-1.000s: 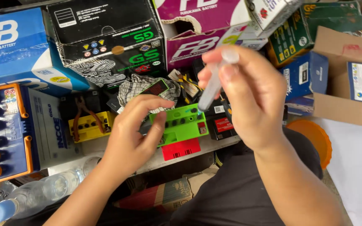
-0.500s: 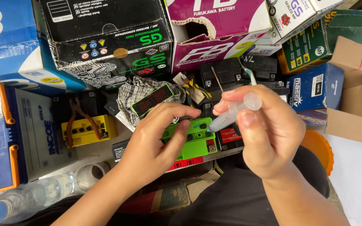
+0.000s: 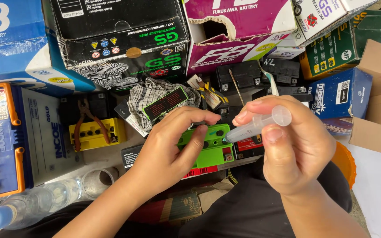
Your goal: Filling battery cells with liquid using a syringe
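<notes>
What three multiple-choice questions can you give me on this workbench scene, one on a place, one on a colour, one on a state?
1. Where do the pliers lie?
A. on the yellow battery
B. in the right hand
C. on the checked cloth

2. What colour is the small battery under the left hand?
A. blue
B. green
C. white

3. How does the right hand hold the syringe?
A. lying flat in an open palm
B. pinched, tip at the battery's top
C. not at all

Answers: 1 A, their orange handles rest across its top; 2 B, its casing is bright green; 3 B, thumb and fingers grip the barrel.
</notes>
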